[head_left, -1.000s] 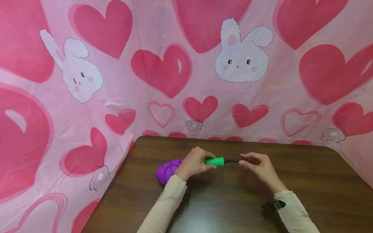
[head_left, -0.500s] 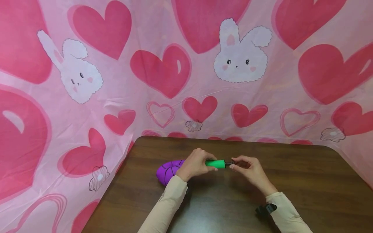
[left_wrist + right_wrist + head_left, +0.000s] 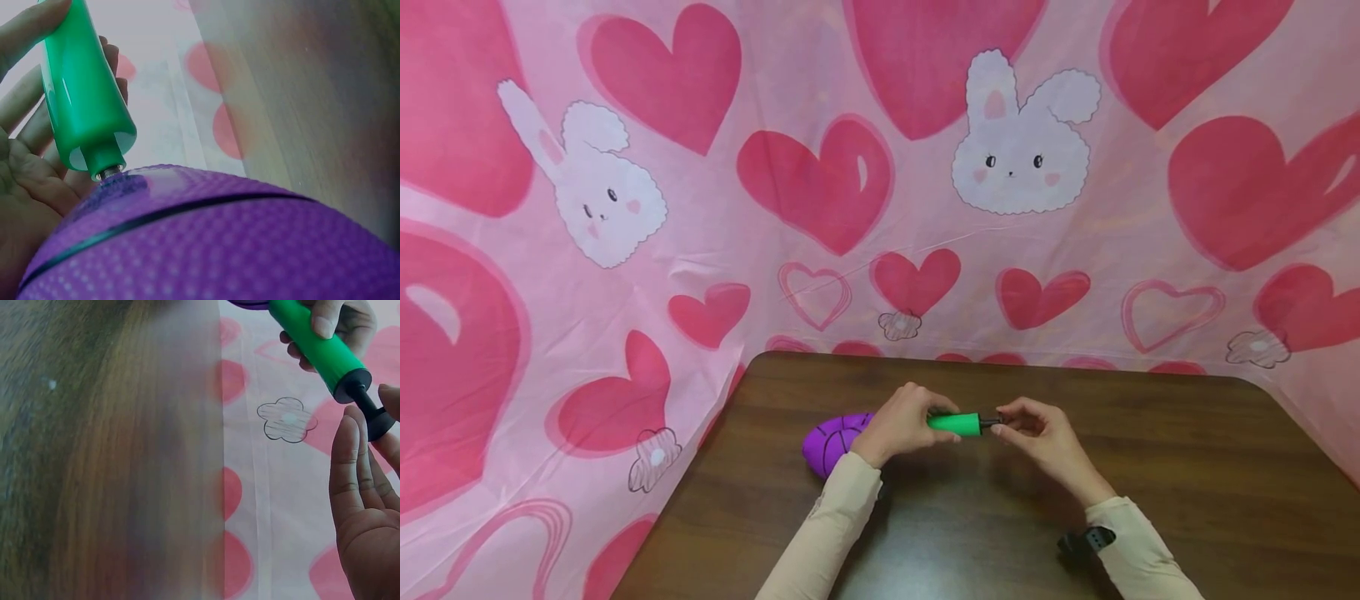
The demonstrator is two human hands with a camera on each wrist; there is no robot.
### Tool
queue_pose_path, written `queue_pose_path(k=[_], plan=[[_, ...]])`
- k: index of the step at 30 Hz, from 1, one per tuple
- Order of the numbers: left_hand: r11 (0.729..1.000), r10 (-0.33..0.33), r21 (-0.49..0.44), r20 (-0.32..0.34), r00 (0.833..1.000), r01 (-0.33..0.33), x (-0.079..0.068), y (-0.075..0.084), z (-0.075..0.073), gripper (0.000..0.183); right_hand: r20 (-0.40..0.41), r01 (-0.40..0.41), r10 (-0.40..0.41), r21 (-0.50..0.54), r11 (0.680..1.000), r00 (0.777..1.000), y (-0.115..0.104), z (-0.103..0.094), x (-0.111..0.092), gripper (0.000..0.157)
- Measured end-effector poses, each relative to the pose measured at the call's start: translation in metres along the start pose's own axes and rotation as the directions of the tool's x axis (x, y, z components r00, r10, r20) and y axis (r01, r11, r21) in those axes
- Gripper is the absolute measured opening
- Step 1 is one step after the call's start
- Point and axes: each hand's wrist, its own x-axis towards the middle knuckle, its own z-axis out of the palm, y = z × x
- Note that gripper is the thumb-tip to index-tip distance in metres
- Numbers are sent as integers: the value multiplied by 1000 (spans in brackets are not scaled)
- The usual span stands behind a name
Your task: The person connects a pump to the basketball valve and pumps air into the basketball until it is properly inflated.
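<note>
A green hand pump [image 3: 957,425] lies sideways above the table, its barrel gripped by my left hand [image 3: 901,425]. At the barrel's left end, the nozzle [image 3: 109,172] meets the skin of a purple ball [image 3: 831,444] with black lines, as the left wrist view shows. The ball looks partly flattened in the head view, and my left hand and wrist hide some of it. My right hand [image 3: 1047,440] pinches the black plunger handle [image 3: 380,425] between thumb and fingers. A short length of black rod [image 3: 361,397] shows between handle and barrel.
Both hands work over a dark brown wooden table [image 3: 1000,533] with rounded far corners. Behind it hangs a pink cloth [image 3: 917,200] printed with hearts and rabbits. A dark wrist strap with a device [image 3: 1086,542] sits on the right sleeve.
My right hand has moved left toward the barrel, pushing the plunger rod most of the way in; over the last half second it has barely moved. My left hand and the ball stay in place.
</note>
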Motion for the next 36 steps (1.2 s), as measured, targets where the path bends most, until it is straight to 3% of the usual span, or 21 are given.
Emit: queue_pose_path(k=[16,22,29,36], plan=[[999,9,-42,39,999,-7,-2,-2,-2,32,19,30,-30,-34,999,999,-4,-8,0,25],[999,-17,-38,35,999,18,-3,-3,-5,31,7,37,-37,-37,999,999,-1,-24,-1,25],[999,-20,-25,11,1000,21,-2,-8,-8,30,-40,53,-51,39,998,998,5,-50,0,21],[999,-27,-21,-1,1000,27,-2,-11,-8,30,-86,65,-53,144,987,995,11,-66,2,26]])
